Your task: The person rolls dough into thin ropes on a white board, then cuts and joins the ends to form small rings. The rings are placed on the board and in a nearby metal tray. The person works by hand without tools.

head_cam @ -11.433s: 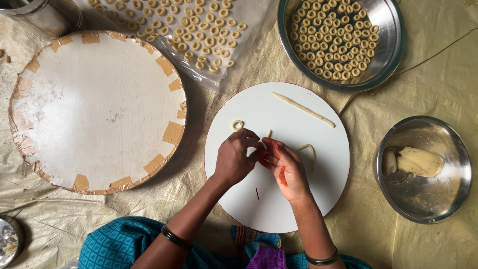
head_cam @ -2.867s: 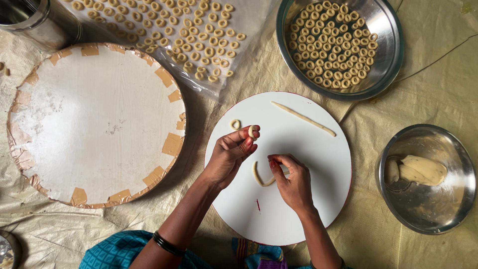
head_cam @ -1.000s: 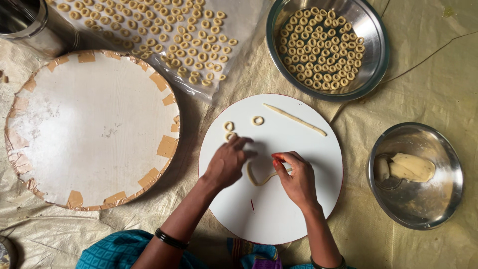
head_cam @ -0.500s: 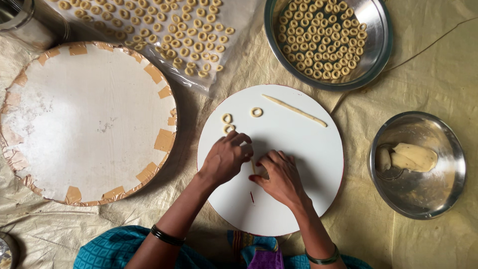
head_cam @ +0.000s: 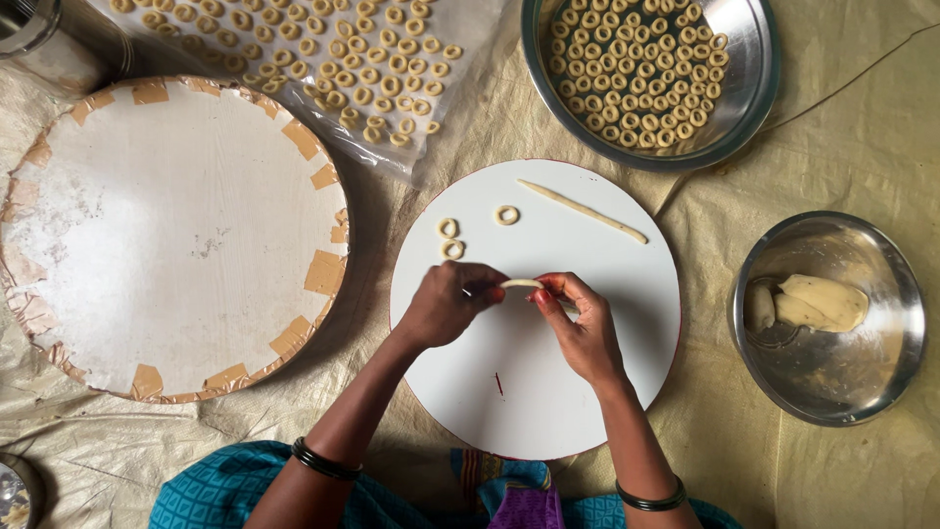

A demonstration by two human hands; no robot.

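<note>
Two hands, left (head_cam: 448,304), right (head_cam: 578,328), one short dough strip (head_cam: 521,284) pinched between. Three dough rings (head_cam: 449,228) just beyond left hand. One long dough strand (head_cam: 583,211) beyond right. Two steel bowls (head_cam: 886,382) right side. Two round boards (head_cam: 548,392).

Down below, a crinkled beige plastic sheet (head_cam: 842,147) covers the whole floor — creased, softly and evenly lit, no hard shadows. At the left lies a large round white board (head_cam: 176,235), its rim patched with strips of tan tape. Top left, the edge of a steel container (head_cam: 44,39) just peeks in. A clear plastic sheet (head_cam: 460,108) is spread at the top — glossy under the light. No walls, windows or furniture show from this downward view.
</note>
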